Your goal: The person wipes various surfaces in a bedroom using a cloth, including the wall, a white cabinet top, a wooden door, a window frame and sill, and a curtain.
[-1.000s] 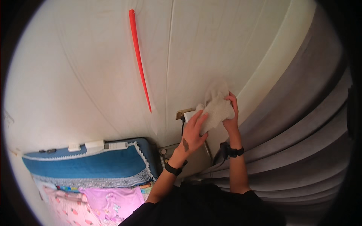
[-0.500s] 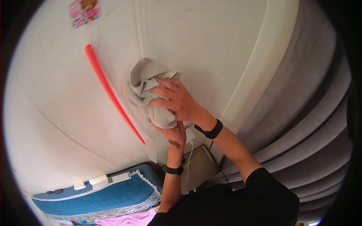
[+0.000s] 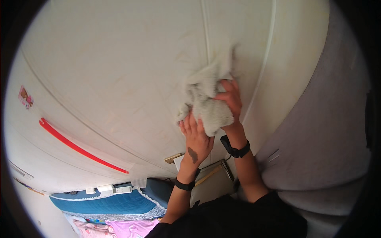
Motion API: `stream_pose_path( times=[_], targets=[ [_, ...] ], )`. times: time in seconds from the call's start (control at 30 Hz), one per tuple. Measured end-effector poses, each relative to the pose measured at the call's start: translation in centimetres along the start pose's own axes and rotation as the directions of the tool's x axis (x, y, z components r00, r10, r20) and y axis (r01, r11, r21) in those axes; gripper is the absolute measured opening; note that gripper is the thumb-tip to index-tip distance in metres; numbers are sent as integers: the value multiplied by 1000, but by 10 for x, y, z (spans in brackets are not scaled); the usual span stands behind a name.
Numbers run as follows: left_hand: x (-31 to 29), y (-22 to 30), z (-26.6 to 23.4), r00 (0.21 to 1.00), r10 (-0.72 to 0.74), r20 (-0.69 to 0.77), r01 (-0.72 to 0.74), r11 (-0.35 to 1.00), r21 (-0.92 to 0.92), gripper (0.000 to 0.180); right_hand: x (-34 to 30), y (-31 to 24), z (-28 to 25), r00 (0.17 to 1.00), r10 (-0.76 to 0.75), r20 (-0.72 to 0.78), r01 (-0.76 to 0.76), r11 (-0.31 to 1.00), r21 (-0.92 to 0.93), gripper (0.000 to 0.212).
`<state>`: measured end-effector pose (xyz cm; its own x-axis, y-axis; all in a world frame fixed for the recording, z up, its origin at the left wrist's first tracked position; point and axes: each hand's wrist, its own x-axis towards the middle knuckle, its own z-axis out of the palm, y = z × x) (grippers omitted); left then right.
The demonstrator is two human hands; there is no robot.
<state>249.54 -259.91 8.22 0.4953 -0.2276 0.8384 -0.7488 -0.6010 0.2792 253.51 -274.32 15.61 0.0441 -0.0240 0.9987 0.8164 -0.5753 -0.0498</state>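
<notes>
Wall (image 3: pixel 131 59): off-white and panelled, seams running up it, easily the biggest thing in here.
Curtain (image 3: pixel 313 139): heavy grey fabric, hanging along the wall's right edge.
Headboard (image 3: pixel 107 205): blue cover with white lacy trim, tucked under the wall's lower left edge, pink bedding (image 3: pixel 133 227) in front of it.
Red strip (image 3: pixel 81 150): long and tapered, slanting across the wall's lower left part, thin end pointing toward the headboard's top right corner.
Terry cloth (image 3: pixel 210 109): light grey, all bunched up against the wall over a seam, right of the middle; top end's pretty blurry tbh.
Left hand (image 3: pixel 197 137): open, fingers a bit apart, laid on the cloth's lower left edge.
Right hand (image 3: pixel 232 99): fingers curled around the cloth's right side, gripping it.
Wristbands (image 3: pixel 238 151): black, one per wrist.
Remote control (image 3: pixel 122 190): white, lying on the headboard's top edge, right next to a white box (image 3: pixel 105 187).
Bear sticker (image 3: pixel 25 97): small pinkish thing near the wall's left edge, above the red strip.
</notes>
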Motion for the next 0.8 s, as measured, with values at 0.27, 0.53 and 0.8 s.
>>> stream_pose_path(
  times=[0.27, 0.53, 0.8],
  targets=[
    [20, 34, 50, 986, 81, 143, -87, 996, 37, 90, -35, 3, -29, 761, 562, -326, -454, 819, 352, 34],
    [36, 31, 14, 975, 142, 173, -112, 979, -172, 72, -88, 7, -17, 771, 595, -227, -561, 803, 201, 59],
    [19, -28, -105, 996, 72, -55, -75, 995, -62, 65, -41, -93, 84, 886, 438, -153, -448, 893, -34, 46]
  ],
)
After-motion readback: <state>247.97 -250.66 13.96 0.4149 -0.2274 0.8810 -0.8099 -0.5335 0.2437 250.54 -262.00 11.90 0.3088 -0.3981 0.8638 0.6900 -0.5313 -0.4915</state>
